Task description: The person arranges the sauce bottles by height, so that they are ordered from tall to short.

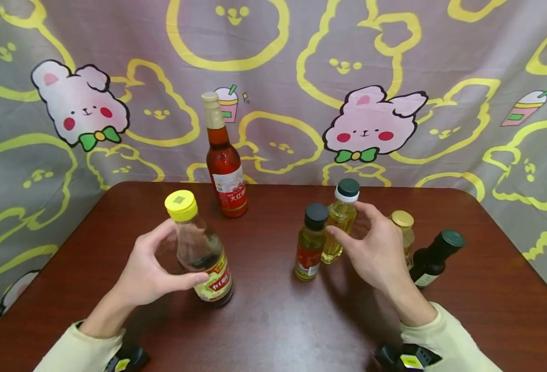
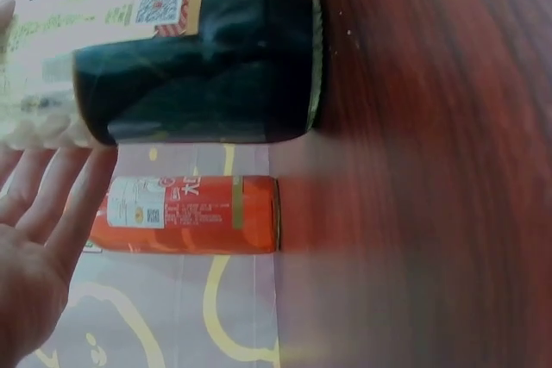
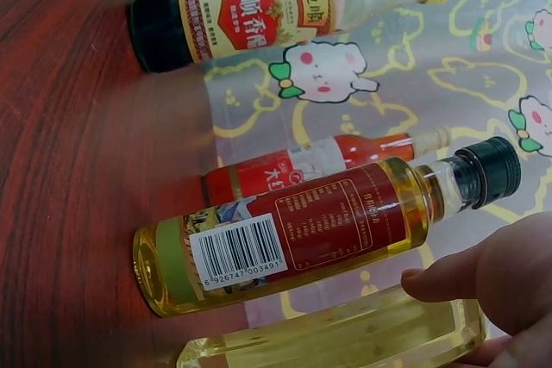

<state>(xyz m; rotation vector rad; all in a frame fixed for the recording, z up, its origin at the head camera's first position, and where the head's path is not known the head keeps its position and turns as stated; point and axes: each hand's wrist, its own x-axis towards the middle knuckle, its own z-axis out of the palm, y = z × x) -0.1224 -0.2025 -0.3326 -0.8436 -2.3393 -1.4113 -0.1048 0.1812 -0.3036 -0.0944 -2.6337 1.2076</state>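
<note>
While gripping a yellow-capped bottle (image 1: 210,263) left of centre with the fingers of the left hand (image 1: 150,268), in the head view, also holding a clear oil bottle (image 1: 342,216) between thumb and fingers of the right hand (image 1: 380,250), just beside a small red-labelled bottle (image 1: 309,250), with a red bottle (image 1: 228,178) farther back on the worktop (image 1: 264,330). In the left wrist view, reaching round the yellow-capped bottle with the fingers. In the right wrist view, resting the thumb near the small red-labelled bottle.

The part-full yellow-capped bottle (image 1: 201,249) is upright, left of the clear green-capped bottle (image 1: 342,213).
</note>
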